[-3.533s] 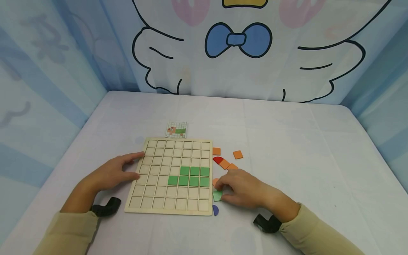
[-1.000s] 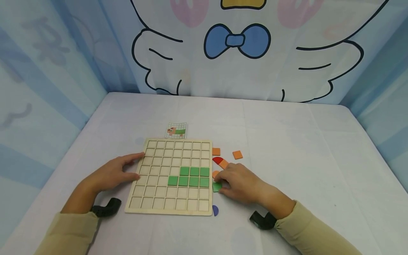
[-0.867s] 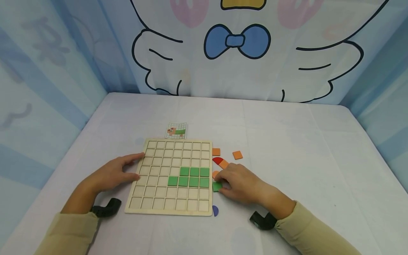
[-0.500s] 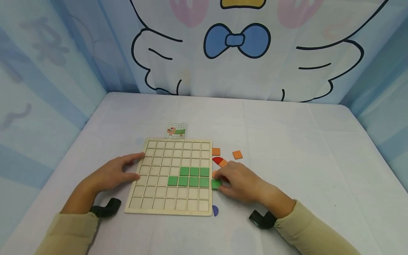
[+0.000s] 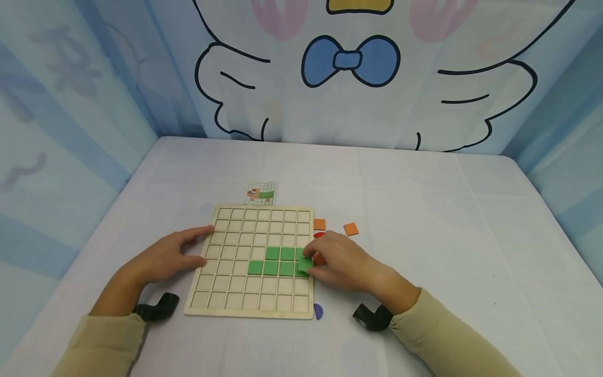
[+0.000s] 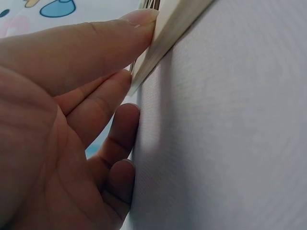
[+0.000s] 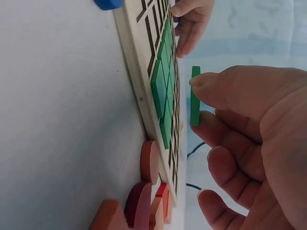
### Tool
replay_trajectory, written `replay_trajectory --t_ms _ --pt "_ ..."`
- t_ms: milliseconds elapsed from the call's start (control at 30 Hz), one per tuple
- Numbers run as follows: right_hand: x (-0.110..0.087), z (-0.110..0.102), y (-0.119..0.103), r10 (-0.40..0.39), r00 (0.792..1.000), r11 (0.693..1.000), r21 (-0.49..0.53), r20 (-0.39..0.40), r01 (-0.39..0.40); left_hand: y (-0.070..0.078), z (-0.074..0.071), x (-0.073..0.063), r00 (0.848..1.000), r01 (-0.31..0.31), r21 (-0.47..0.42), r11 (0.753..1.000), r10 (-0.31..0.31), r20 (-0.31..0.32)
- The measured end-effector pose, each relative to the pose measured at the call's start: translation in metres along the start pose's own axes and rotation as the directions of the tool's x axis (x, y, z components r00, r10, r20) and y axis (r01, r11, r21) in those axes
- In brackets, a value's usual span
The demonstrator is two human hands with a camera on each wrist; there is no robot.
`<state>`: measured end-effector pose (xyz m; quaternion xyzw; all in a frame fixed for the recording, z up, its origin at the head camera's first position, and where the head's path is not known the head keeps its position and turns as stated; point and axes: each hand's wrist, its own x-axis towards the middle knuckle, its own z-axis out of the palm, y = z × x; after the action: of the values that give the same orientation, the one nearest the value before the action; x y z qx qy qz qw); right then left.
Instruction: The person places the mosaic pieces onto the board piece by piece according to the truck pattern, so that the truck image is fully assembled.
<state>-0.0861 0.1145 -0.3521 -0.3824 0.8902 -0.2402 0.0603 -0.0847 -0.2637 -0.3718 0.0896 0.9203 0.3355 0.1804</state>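
Note:
A wooden grid board [image 5: 226, 300] lies on the table, with several green square tiles [image 5: 270, 268] set in two of its rows. Over its right edge, my right hand [image 5: 353, 264] pinches another green square tile [image 7: 195, 98] between thumb and fingertips, raised above the board in the right wrist view. My left hand [image 5: 165, 255] rests at the board's left edge, where the thumb [image 6: 96, 48] and a fingertip touch the rim. Right of the board lie an orange rounded piece [image 7: 149, 162] and a red piece [image 5: 319, 235], partly hidden in the head view by the right hand.
A small picture card [image 5: 260, 193] lies behind the board. Two orange squares [image 5: 350, 229] lie toward the back right, and a blue-purple half disc [image 5: 318, 312] sits by the board's front right corner. Black devices [image 5: 373, 317] are worn on both wrists.
My right hand has picked up the green tile from beside the board and carried it left, up over the board's right edge. The left hand has stayed in place.

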Motion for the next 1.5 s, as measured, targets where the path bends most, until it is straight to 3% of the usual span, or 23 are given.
replay_trajectory --t_ms 333,567,867,1500 --pt "0.023 0.001 -0.008 0.024 0.999 1.000 -0.009 0.032 -0.023 0.000 -0.001 0.000 1.000 -0.001 -0.008 1.000 0.001 0.004" --pt "0.038 0.006 -0.011 -0.006 0.999 1.000 -0.017 0.042 0.007 0.000 0.000 0.000 1.000 0.005 -0.010 1.000 -0.005 0.004" --pt "0.052 0.011 -0.015 -0.033 0.998 0.999 -0.023 0.057 0.034 0.001 0.000 -0.001 1.000 0.008 -0.015 1.000 -0.008 0.004" --pt "0.074 0.024 -0.028 -0.001 0.995 0.997 -0.073 0.097 0.008 0.000 -0.001 0.000 1.000 -0.011 -0.015 1.000 0.011 0.003"
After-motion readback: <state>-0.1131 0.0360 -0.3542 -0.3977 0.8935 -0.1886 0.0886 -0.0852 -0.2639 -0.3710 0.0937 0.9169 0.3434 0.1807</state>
